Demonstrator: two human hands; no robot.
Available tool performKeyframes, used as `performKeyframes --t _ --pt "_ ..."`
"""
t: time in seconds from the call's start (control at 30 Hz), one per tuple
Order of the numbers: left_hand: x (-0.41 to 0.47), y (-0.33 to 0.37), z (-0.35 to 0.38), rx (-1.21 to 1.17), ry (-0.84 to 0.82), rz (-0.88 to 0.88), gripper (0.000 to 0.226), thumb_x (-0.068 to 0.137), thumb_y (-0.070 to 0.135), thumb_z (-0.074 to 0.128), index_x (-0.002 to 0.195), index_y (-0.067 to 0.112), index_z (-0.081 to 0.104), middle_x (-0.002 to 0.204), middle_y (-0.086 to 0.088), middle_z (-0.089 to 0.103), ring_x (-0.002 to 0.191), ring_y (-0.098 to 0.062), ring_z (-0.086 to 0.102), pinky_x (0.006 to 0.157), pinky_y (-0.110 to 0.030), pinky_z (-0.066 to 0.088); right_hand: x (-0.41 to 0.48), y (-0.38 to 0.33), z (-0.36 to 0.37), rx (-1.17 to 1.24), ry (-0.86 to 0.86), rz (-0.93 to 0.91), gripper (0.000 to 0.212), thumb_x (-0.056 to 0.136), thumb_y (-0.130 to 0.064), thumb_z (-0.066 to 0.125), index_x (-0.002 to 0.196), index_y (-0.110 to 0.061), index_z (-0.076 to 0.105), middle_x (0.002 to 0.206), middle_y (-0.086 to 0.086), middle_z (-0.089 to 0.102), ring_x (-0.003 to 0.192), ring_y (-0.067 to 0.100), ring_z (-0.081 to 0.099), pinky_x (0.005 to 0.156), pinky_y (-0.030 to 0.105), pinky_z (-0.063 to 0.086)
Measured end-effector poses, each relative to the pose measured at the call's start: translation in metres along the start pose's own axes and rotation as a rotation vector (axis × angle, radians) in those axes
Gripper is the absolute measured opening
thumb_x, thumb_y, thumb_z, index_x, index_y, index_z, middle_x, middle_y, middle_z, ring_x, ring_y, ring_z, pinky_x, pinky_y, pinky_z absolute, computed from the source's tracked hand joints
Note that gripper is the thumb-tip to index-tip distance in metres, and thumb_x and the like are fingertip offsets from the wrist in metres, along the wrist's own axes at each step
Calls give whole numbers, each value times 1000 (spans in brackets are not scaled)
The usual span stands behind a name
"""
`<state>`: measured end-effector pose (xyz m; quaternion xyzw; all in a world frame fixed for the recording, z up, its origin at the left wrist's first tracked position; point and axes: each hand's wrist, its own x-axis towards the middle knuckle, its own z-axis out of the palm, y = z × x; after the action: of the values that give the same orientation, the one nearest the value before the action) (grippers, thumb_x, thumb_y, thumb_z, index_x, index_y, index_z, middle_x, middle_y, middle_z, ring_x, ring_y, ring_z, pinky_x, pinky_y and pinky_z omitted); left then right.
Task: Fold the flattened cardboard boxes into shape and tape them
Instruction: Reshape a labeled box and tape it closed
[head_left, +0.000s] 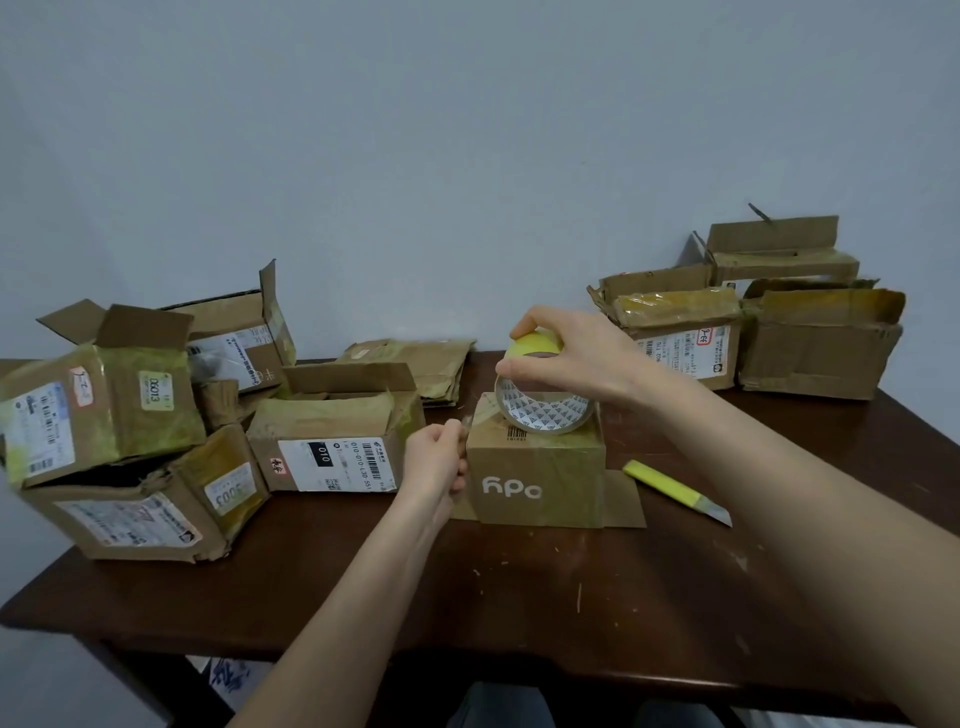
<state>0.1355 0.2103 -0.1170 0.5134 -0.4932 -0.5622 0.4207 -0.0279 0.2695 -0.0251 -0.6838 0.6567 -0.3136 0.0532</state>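
Observation:
A small brown cardboard box (535, 480) with white lettering stands on the dark wooden table (519, 587), its bottom flaps spread flat to both sides. My right hand (566, 353) grips a roll of clear tape (543, 402) with a yellow core, resting on the box top. My left hand (441, 460) is at the box's left edge and pinches the free end of the tape between thumb and fingers. A strip of tape runs from the roll across the top to that hand.
A yellow utility knife (675, 491) lies right of the box. Several folded, labelled boxes are piled at the left (119, 431) and stacked at the back right (769, 332). A flattened stack (421, 369) lies behind the centre. The table's front edge is near me.

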Motion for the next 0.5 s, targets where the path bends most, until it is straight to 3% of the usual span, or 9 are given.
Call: performKeyframes --t 0.1,0.17,0.2,0.27,0.33,0.4,0.5 --pt "-1 -4 -2 215 -128 -85 21 101 24 40 89 11 52 62 0 43 46 -8 33 35 -17 23 0 3 3 -4 11 -19 47 83 -60 60 115 -26 57 99 -6 61 94 16 57 82 35 49" --pt "2 -6 -8 384 -149 -62 15 100 20 43 105 9 52 71 -1 52 50 -10 43 38 -19 33 0 4 4 -14 5 -13 47 84 -59 59 116 -26 56 97 -6 61 94 16 57 82 35 49" --pt "3 -5 -12 444 -94 40 14 98 14 47 109 9 53 79 -1 56 60 -12 53 46 -22 43 0 4 5 -10 2 -11 46 84 -59 59 116 -26 56 95 -7 61 93 15 57 82 35 49" --pt "8 7 -16 499 2 401 26 93 8 53 118 14 54 108 -1 61 100 -16 61 83 -29 52 0 5 6 14 12 -8 46 83 -59 60 117 -27 56 96 -7 62 93 15 57 82 35 49" --pt "1 22 -10 599 -220 623 54 92 27 58 141 18 39 138 5 48 126 -12 47 105 -31 40 1 10 7 77 12 -7 45 83 -56 62 119 -29 57 102 -9 62 97 13 57 84 32 48" --pt "-10 24 2 834 -412 679 81 87 49 59 151 24 16 148 4 39 130 -13 43 106 -35 39 -2 18 5 254 -7 7 45 83 -47 67 124 -32 56 110 -10 61 100 9 58 80 20 46" --pt "-11 14 4 1015 -356 779 83 87 51 57 151 25 12 148 5 39 131 -14 42 102 -34 41 -11 29 3 612 8 135 50 76 -35 78 121 -28 57 103 1 66 75 4 65 62 13 49"
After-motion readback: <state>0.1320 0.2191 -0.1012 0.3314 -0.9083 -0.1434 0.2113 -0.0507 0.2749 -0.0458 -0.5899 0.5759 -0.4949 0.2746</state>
